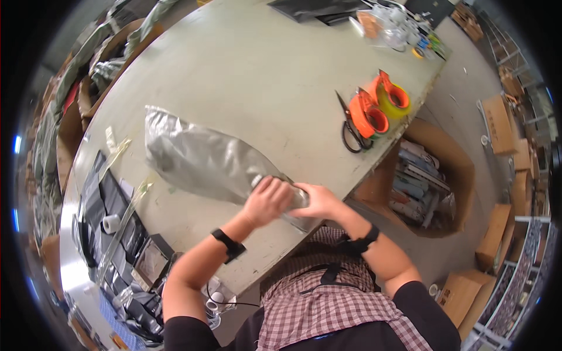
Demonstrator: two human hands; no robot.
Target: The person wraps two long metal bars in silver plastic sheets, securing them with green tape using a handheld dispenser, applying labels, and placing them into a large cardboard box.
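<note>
Nothing legible comes up here, but there is print to spot! Over on the right, high up, a cardboard box shows dark characters running in a slanting column near the left edge of its side, far too small and soft to make out. Now down to the lower right, and here's another marked one: a brown carton, dark characters printed across its side at a tilt, and they're blurred beyond reading as well!
</note>
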